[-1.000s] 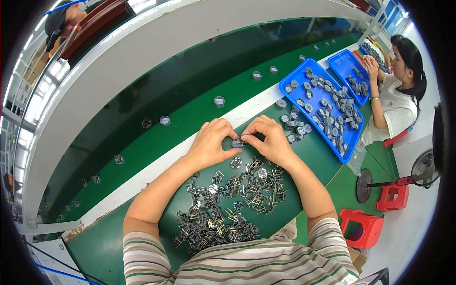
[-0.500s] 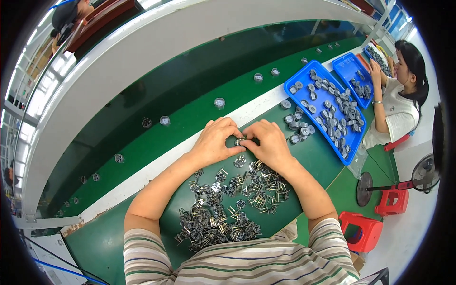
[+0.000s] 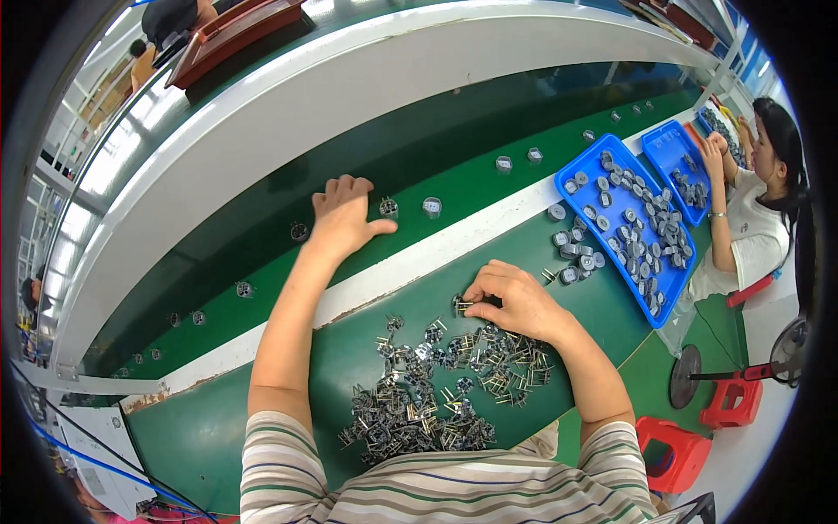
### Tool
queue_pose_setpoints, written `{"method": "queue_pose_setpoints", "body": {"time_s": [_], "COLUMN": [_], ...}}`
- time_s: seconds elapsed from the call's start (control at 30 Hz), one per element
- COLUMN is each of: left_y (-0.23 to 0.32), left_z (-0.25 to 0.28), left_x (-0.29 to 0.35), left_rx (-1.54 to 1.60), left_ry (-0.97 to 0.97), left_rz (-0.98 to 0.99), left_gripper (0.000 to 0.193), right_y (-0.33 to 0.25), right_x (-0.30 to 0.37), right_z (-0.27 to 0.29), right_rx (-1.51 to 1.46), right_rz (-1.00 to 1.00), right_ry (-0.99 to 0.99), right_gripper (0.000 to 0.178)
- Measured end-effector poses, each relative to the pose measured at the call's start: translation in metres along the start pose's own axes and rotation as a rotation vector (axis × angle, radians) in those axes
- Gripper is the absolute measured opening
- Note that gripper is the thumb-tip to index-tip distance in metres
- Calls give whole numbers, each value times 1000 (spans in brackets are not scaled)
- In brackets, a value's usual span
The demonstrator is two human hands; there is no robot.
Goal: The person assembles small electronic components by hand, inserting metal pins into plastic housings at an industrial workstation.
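Out over the green belt [image 3: 471, 189], my left hand [image 3: 343, 218] is open, its thumb apart from the fingers, with nothing seen in it. Close to that thumb stands a clear round housing with metal pins showing [image 3: 389, 208]. Over the near table, my right hand [image 3: 517, 299] pinches a small round circuit board with pins [image 3: 461, 306] between thumb and fingers. A heap of similar pinned circuit boards [image 3: 410, 406] lies between my forearms. Whatever sits on the belt beneath my left hand is hidden.
Several round housings, one a grey-topped one [image 3: 432, 207], stand along the belt behind a white rail [image 3: 384, 284]. A blue tray [image 3: 572, 188] of grey round parts is at right, with loose grey parts [image 3: 572, 249] beside it. Further right, a co-worker [image 3: 742, 210] sits by another blue tray.
My hands were together around a small part; they have parted. The left has moved up and left over the belt, where a pinned housing now shows. The right holds a pinned board; the view shifted.
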State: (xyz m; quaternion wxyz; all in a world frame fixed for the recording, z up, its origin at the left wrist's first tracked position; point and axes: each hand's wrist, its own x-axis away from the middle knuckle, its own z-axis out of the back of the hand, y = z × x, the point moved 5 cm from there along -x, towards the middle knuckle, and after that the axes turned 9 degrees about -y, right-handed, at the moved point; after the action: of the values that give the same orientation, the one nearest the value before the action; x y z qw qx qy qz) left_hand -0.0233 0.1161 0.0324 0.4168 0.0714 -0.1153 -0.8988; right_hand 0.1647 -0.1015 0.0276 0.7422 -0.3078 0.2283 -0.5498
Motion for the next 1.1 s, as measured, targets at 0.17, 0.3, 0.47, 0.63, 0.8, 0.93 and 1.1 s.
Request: {"method": "queue_pose_setpoints", "body": {"time_s": [0.17, 0.3, 0.47, 0.63, 0.8, 0.93, 1.1], "left_y": [-28, -28, 34, 102, 113, 105, 104], "left_z": [13, 5, 25, -15, -40, -43, -51], "left_x": [19, 14, 29, 38, 40, 35, 33], "left_rx": [-305, -195, 85, 384, 482, 548, 562], "left_ry": [-533, -611, -338, -325, -242, -223, -261], "left_rz": [94, 74, -331, -648, -636, -557, -552], "left_gripper": [55, 35, 20, 27, 31, 38, 36], "right_y": [-2, 14, 21, 33, 32, 29, 33], "right_x": [-2, 5, 4, 8, 5, 9, 15], "right_z": [5, 21, 22, 25, 21, 29, 33], "right_rx": [-78, -33, -186, 139, 116, 89, -79], "right_rz": [-15, -108, -226, -189, -253, -57, -160], "right_ry": [62, 300, 265, 421, 408, 261, 179], "right_gripper": [13, 14, 16, 14, 9, 7, 8]}}
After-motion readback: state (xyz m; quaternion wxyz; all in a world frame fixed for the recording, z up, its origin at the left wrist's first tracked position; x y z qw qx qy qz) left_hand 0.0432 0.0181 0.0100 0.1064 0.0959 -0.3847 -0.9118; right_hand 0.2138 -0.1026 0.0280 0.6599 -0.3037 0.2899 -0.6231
